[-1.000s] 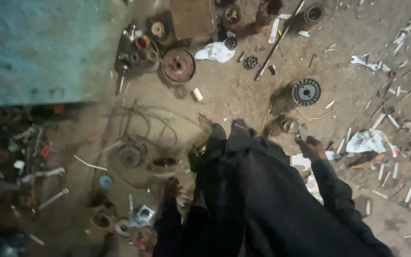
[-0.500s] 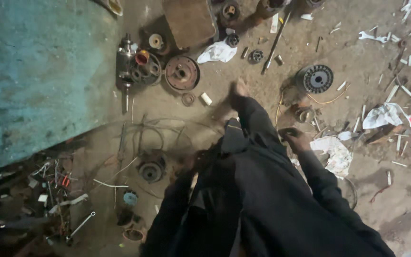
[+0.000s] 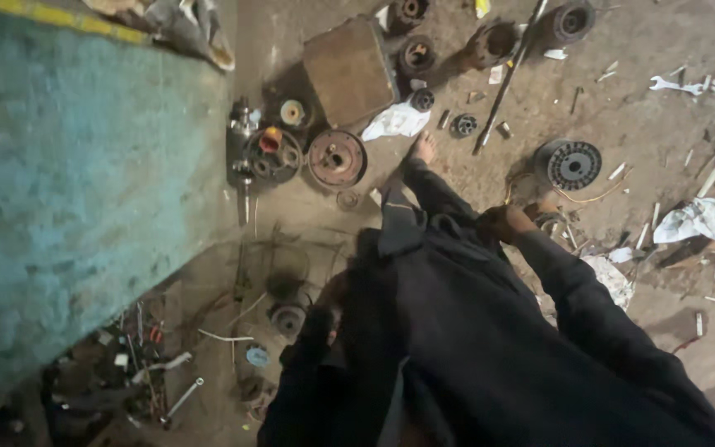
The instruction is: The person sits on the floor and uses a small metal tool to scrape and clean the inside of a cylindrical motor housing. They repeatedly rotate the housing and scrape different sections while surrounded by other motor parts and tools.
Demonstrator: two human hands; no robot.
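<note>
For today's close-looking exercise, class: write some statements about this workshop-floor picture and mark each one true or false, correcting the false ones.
1. The person's right hand is by the dark garment they wear or carry. True.
2. A round rusty disc lies on the dirt floor beside a cluster of metal parts. True.
3. The brown square plate lies on the teal surface. False: it lies on the floor, to the right of that surface.
4. A bare foot shows close to a white crumpled cloth. True.
5. The long metal rod stands upright. False: it lies on the ground.
6. The left hand holds a wrench. False: the wrench lies on the floor.
</note>
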